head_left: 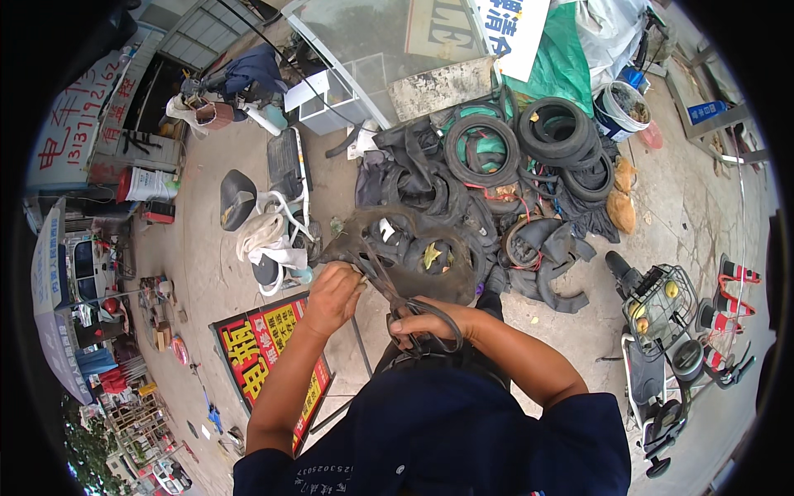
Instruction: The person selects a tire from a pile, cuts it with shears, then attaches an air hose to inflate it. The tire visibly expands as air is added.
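While your left hand [332,298] appears to pinch the dark rubber sheet [351,236] before the tyre pile [482,175] and your right hand [436,320] curls around the scissors [383,281], pull it taut for cutting, fingertips clear of the blades.

An open-air repair yard for two-wheelers is indicated by worn tyres [536,150] heaped at upper centre, dark rubber [451,285] and shears [385,285] mid-frame, a scooter [645,364] parked at lower right, and a red-and-yellow signboard [263,355] and shade canopy [51,289] seen at left.
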Demonstrator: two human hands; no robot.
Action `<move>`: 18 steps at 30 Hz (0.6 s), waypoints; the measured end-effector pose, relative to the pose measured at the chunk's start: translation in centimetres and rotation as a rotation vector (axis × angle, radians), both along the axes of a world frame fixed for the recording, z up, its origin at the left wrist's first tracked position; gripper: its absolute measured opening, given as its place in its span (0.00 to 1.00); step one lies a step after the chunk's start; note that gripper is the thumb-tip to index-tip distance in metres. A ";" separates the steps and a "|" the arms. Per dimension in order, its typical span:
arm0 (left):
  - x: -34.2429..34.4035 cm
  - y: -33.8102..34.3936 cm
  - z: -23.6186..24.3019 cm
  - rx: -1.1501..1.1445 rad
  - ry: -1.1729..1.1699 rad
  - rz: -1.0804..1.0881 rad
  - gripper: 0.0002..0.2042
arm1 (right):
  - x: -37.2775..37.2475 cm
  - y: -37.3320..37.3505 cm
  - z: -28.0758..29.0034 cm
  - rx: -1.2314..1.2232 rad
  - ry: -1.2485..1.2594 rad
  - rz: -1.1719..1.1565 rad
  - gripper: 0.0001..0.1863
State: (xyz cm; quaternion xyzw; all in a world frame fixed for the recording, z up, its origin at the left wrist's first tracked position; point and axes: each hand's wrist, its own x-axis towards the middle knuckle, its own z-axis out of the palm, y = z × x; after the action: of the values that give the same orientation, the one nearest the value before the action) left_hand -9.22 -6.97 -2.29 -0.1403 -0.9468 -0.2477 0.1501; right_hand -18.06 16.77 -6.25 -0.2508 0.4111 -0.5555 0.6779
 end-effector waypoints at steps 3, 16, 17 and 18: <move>-0.2 0.1 -0.8 0.021 0.026 0.024 0.14 | 0.5 -0.3 -0.2 -0.034 0.063 -0.041 0.21; 0.2 1.7 1.1 0.499 -0.295 0.105 0.02 | -0.6 0.2 1.0 -0.136 0.423 -0.146 0.15; 0.3 1.6 1.6 0.503 -0.312 0.085 0.02 | -0.9 0.1 1.1 -0.176 0.381 -0.133 0.16; 0.5 1.5 2.1 0.513 -0.335 0.069 0.03 | -1.2 -0.1 1.2 -0.209 0.343 -0.114 0.16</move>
State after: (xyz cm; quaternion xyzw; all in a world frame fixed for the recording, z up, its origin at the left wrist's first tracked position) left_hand -8.77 -5.47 -0.20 -0.0226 -0.8691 -0.4932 0.0309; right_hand -19.29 16.66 -5.01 -0.3870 0.4741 -0.5819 0.5356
